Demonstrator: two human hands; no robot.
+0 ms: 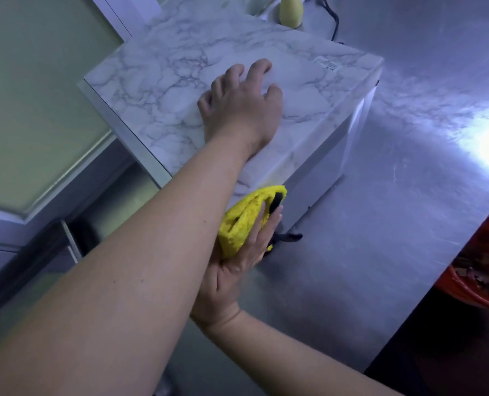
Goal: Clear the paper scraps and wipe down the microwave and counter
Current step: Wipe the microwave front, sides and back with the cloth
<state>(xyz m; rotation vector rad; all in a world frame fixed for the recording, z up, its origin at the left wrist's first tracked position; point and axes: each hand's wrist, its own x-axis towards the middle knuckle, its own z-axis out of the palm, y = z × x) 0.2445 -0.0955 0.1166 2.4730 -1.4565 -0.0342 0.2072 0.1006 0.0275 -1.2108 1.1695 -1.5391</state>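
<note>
The microwave (163, 81), wrapped in marble-patterned film, stands on the steel counter (394, 195). My left hand (240, 110) lies palm down on its top, fingers spread, holding nothing. Below my left forearm, my right hand (237, 261) presses a yellow fluffy cloth (243, 221) against the microwave's near white side, by its lower front corner. Part of the cloth is hidden behind my left arm. No paper scraps show on the microwave top.
A red basin (477, 284) with scraps inside sits beyond the counter's right edge. A pale yellow bottle (290, 10) stands behind the microwave, with a black cable (334, 15) beside it. A glass-panelled door (37, 95) is at the left.
</note>
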